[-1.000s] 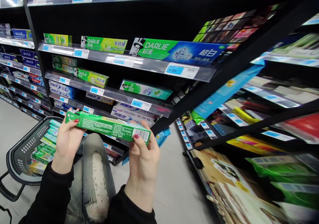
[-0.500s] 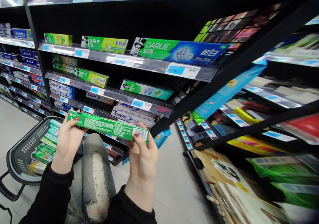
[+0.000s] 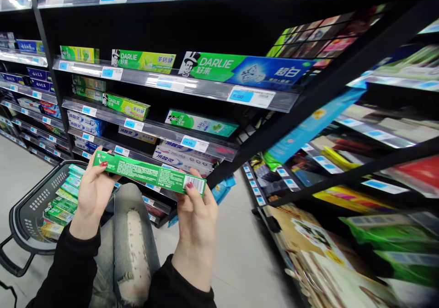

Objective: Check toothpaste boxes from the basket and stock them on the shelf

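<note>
A long green toothpaste box [image 3: 144, 172] is held level in front of the shelves, its back with small white print and a barcode facing me. My left hand [image 3: 94, 187] grips its left end, thumb on the near face. At the barcode end, my right hand [image 3: 197, 207] pinches the box between thumb and fingers. Both hands' fingers are partly hidden behind the box. To the left of my left arm, a dark shopping basket [image 3: 25, 216] stands on the floor with several green and yellow toothpaste boxes [image 3: 61, 207] inside.
Ahead is a black shelf rack with a blue and green Darlie box [image 3: 245, 70], a yellow-green Darlie box [image 3: 144, 61] and a teal-green box [image 3: 202, 123]. Price tags line the shelf edges [image 3: 252, 97]. More shelves with paper bags [image 3: 318, 244] stand at right. My bent knee [image 3: 133, 235] is below.
The toothpaste box has tilted very slightly between my hands, showing a little more of its printed back. Both hands keep their hold; everything else looks the same.
</note>
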`<state>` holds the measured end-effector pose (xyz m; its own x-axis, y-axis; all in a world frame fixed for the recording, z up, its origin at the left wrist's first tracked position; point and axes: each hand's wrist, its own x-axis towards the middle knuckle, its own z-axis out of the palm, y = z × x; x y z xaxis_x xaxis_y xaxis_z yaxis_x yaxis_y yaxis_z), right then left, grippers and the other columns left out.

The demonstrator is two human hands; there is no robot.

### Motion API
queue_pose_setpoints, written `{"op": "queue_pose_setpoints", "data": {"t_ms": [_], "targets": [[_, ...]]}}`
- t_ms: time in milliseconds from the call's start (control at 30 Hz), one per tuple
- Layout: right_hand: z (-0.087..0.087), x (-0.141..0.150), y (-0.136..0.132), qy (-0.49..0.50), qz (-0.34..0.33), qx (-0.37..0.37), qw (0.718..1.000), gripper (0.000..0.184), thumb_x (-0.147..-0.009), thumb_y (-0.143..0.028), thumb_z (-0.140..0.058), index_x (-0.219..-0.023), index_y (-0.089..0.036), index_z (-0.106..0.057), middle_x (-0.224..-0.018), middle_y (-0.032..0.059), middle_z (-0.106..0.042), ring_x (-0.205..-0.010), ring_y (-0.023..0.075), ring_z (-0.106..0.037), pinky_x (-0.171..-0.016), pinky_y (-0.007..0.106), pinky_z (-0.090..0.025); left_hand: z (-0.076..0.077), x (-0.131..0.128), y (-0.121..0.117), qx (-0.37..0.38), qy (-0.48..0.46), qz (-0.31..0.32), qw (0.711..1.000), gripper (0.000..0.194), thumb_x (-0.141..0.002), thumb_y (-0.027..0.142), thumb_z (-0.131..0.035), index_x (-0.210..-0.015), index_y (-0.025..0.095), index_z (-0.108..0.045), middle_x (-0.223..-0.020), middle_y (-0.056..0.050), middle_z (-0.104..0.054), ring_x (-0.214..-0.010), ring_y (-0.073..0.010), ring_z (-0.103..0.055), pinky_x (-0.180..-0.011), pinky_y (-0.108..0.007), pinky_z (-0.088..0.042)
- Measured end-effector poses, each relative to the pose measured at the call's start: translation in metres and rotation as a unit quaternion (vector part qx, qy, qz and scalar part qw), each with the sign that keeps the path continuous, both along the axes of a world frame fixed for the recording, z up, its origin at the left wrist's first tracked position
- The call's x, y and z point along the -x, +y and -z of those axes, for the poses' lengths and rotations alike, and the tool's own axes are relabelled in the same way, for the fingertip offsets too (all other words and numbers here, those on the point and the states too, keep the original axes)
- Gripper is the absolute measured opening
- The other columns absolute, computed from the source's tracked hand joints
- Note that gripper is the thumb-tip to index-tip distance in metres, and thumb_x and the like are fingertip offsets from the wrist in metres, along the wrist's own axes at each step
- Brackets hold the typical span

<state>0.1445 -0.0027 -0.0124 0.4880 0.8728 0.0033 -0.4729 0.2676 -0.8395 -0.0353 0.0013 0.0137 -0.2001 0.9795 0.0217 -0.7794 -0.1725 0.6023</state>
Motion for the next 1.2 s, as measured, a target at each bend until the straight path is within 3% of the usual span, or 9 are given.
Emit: {"op": "queue_pose_setpoints", "data": {"t_ms": [167, 267, 433, 633, 933, 1033, 1100, 1200], "targets": [[0.002, -0.002, 0.0, -0.021, 0.034, 0.012, 0.999, 0.056, -0.062, -0.048, -0.08, -0.108, -0.018, -0.07, -0.093, 0.0036, -0.067, -0.066, 0.0114, -0.055, -0.052, 0.022, -0.042, 0.005, 0.006, 0.002, -0.025, 0.145, -0.009, 0.989, 0.05, -0.065, 0.018, -0.078, -0.113, 0.024, -0.064, -0.104, -0.003, -0.067, -0.093, -0.019, -0.062, -0.086, -0.034, -0.052], [0.004, -0.004, -0.001, -0.049, 0.049, -0.014, 0.997, 0.057, -0.07, -0.06, -0.07, -0.109, -0.019, -0.068, -0.093, 0.0062, -0.066, -0.064, 0.0136, -0.055, -0.048, 0.024, -0.041, 0.012, 0.009, 0.006, -0.035, 0.214, -0.056, 0.975, 0.049, -0.059, 0.03, -0.087, -0.103, 0.021, -0.067, -0.102, -0.003, -0.067, -0.091, -0.0186, -0.062, -0.078, -0.027, -0.051], [0.006, -0.009, -0.004, -0.098, 0.029, -0.004, 0.995, 0.055, -0.071, -0.066, -0.063, -0.099, -0.019, -0.065, -0.081, 0.0068, -0.067, -0.058, 0.0169, -0.057, -0.047, 0.027, -0.041, 0.024, 0.013, 0.011, -0.019, 0.317, -0.147, 0.937, 0.037, -0.068, 0.049, -0.079, -0.079, 0.018, -0.063, -0.068, 0.003, -0.055, -0.063, -0.0116, -0.051, -0.06, -0.021, -0.042], [0.003, -0.009, -0.002, -0.084, 0.016, 0.044, 0.995, 0.043, -0.068, -0.061, -0.068, -0.073, -0.019, -0.059, -0.061, 0.0013, -0.059, -0.042, 0.0109, -0.044, -0.038, 0.025, -0.031, 0.027, 0.016, 0.014, 0.033, 0.373, -0.118, 0.92, 0.044, -0.068, 0.058, -0.075, -0.075, 0.018, -0.058, -0.064, 0.004, -0.047, -0.057, -0.0107, -0.042, -0.054, -0.023, -0.035], [0.001, -0.008, -0.002, -0.07, 0.022, 0.037, 0.997, 0.046, -0.063, -0.062, -0.072, -0.068, -0.02, -0.055, -0.054, -0.0019, -0.055, -0.041, 0.0099, -0.043, -0.035, 0.023, -0.026, 0.028, 0.015, 0.014, 0.036, 0.383, -0.109, 0.917, 0.044, -0.068, 0.058, -0.075, -0.078, 0.019, -0.059, -0.066, 0.003, -0.052, -0.058, -0.011, -0.044, -0.055, -0.024, -0.036], [0.002, -0.01, 0.0, -0.067, 0.03, 0.033, 0.997, 0.048, -0.059, -0.063, -0.074, -0.068, -0.02, -0.056, -0.056, -0.0019, -0.056, -0.042, 0.0101, -0.043, -0.038, 0.024, -0.031, 0.029, 0.015, 0.017, 0.042, 0.365, -0.108, 0.924, 0.043, -0.067, 0.055, -0.078, -0.08, 0.018, -0.06, -0.067, 0.003, -0.054, -0.059, -0.011, -0.047, -0.056, -0.024, -0.038], [0.003, -0.008, 0.001, -0.097, 0.029, 0.006, 0.995, 0.046, -0.062, -0.062, -0.074, -0.072, -0.02, -0.058, -0.062, -0.0014, -0.059, -0.047, 0.011, -0.046, -0.045, 0.026, -0.039, 0.031, 0.017, 0.023, 0.054, 0.311, -0.124, 0.941, 0.044, -0.063, 0.05, -0.082, -0.084, 0.018, -0.059, -0.07, 0.003, -0.056, -0.061, -0.0115, -0.051, -0.058, -0.024, -0.042], [0.01, 0.01, 0.005, -0.218, 0.024, -0.071, 0.973, 0.038, -0.068, -0.052, -0.075, -0.085, -0.02, -0.064, -0.075, 0.0005, -0.065, -0.065, 0.0159, -0.057, -0.063, 0.03, -0.048, 0.038, 0.023, 0.038, 0.079, 0.156, -0.136, 0.975, 0.045, -0.063, 0.038, -0.085, -0.091, 0.022, -0.053, -0.079, 0.004, -0.061, -0.066, -0.0114, -0.058, -0.067, -0.027, -0.049]]}}
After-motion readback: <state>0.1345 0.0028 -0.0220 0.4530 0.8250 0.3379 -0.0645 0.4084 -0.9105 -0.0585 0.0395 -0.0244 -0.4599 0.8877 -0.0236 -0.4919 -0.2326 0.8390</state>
